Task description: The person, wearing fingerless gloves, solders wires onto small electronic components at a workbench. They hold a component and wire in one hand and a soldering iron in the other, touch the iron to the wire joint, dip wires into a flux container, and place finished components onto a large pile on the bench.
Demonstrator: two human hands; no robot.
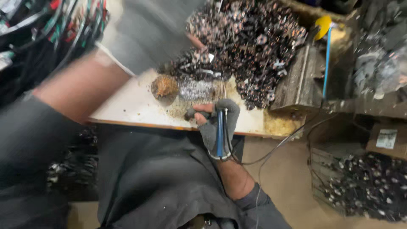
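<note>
Right hand: Your right hand wears a grey fingerless glove and rests at the near edge of the counter. Its fingers are closed around a blue-handled tool, whose handle runs back along the wrist. A thin dark cable leaves the tool and trails right, off the counter edge.
Left hand: Your left arm crosses the view from near left toward the far centre, heavily blurred. The left hand shows only as a tip at the edge of the parts heap; you cannot tell whether it is apart or clamped on anything.
Work position: The tool tip sits at the centre of the counter, just near a silvery patch of metal shavings and right of a small round cup holding rust-coloured matter.
Parts heap: A large pile of small dark metal parts covers the far right of the counter, touching the shavings patch.
Counter: Pale surface with an orange front edge, dusted with brownish debris around the tool.
Right side: A grey metal block stands just right of the pile; a blue rod with a yellow cap rises beside it.
Lower right: A box of similar dark parts stands on the floor, well apart from your hands.
Near field: Your dark apron fills the area below the counter edge.
</note>
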